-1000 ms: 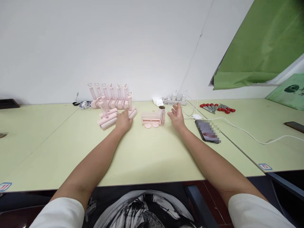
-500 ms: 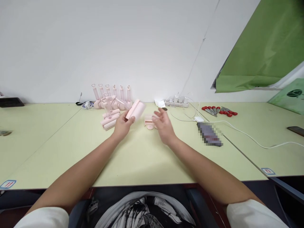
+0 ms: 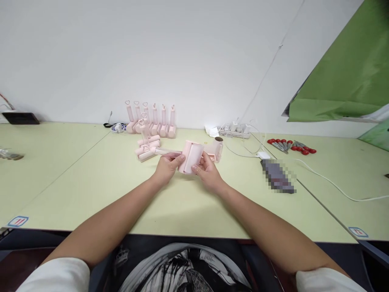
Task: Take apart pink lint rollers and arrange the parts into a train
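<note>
Both arms reach forward over the counter (image 3: 91, 178) and bend inward, so the two hands meet in the middle, a little above the surface. The left hand (image 3: 166, 168) is closed around the pink roller (image 3: 191, 156), with the thumb on top and the fingers under it. The right hand (image 3: 208, 172) holds the same roller from the other side, its fingertips pressing on the near end of the drum.

The drum of the roller lies almost flat, its long axis going from near-left to far-right. Its clear handle (image 3: 165, 151) points away to the left, over the left hand, nearly level.

Just behind the right hand stands a pink holder (image 3: 216, 151) on the counter. Behind and left of the left hand lies a small stack of rollers (image 3: 147, 148), and further back a row of rollers (image 3: 150, 119) stands upright at the wall, handles up. To the right of the right hand lies a phone (image 3: 278, 176) with a white cable (image 3: 334, 186), and further right some red-handled tools (image 3: 291, 147). A power strip (image 3: 234, 130) is far behind the right hand.

Small stickers (image 3: 18, 221) with red marks sit on the near counter edges; I cannot read them.
</note>
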Available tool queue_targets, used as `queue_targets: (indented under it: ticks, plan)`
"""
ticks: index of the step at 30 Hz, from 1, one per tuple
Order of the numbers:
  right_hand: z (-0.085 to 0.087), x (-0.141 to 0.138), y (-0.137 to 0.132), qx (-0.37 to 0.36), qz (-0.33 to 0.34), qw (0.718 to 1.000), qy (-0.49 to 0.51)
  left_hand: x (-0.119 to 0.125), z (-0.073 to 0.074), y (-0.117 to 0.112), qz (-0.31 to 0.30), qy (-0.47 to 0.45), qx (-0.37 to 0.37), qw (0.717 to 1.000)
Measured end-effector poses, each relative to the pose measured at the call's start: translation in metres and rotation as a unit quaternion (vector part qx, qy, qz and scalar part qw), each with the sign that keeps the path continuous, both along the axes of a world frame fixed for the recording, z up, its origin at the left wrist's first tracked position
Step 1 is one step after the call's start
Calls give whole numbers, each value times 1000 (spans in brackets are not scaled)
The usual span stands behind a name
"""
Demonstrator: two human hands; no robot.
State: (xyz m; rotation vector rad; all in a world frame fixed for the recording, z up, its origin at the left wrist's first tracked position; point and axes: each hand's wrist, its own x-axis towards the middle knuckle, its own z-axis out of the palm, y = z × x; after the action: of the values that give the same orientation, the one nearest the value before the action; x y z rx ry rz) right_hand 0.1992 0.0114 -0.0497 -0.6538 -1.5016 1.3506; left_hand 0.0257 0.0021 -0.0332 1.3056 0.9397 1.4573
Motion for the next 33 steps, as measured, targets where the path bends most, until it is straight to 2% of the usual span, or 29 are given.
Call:
queue_targets:
  ticks: [7, 9, 11, 13, 16, 21, 23, 26, 30, 33]
  plan:
    - [-1, 3, 4, -47, -65, 997, 8, -4, 0, 10, 75, -129, -52, 987]
    - [-1, 9, 10, -28, -108, 994, -6, -10, 5, 14, 124, -183, -53, 974]
    - [2, 16, 14, 21, -145, 987, -67, -18, 11, 18, 166, -223, -53, 959]
    - [6, 22, 14, 94, -154, 966, -183, -25, 17, 19, 190, -244, -56, 949]
    - [10, 25, 8, 188, -127, 911, -345, -31, 22, 20, 202, -254, -64, 944]
    - [10, 8, 6, 273, -91, 845, -451, -33, 23, 20, 216, -249, -43, 943]
    - [15, -5, 15, 304, -79, 817, -484, -36, 21, 23, 218, -236, -17, 947]
    - [31, -27, 42, 320, -69, 785, -525, -43, 16, 29, 236, -211, 8, 949]
    - [56, -51, 88, 279, -45, 774, -566, -54, 7, 38, 267, -156, 21, 951]
    - [64, -62, 113, 250, -18, 756, -605, -63, -1, 46, 268, -94, 11, 959]
